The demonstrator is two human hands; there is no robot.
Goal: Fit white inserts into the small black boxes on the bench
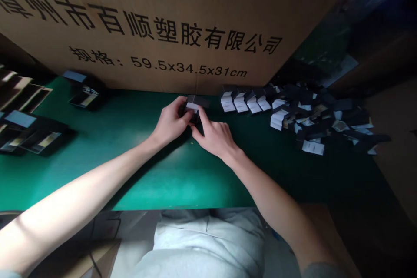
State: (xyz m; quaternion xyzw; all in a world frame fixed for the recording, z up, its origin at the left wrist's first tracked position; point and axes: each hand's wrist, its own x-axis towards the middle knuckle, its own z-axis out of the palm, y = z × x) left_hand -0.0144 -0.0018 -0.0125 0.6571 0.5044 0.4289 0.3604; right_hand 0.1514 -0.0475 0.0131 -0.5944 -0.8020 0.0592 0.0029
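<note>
A small dark box with a whitish flap (193,106) is between my hands near the back of the green table (156,173). My left hand (172,119) grips its left side, fingers behind and thumb in front. My right hand (215,134) is at its right side, the index finger touching the whitish part and the thumb below it. The fingers hide much of the box. To the right, several folded black-and-white pieces (241,100) stand in a row.
A large printed cardboard carton (202,4) stands behind the table. Open dark boxes (85,97) are at the left, beside stacked trays (28,93). A heap of dark and white pieces (312,115) lies at the right.
</note>
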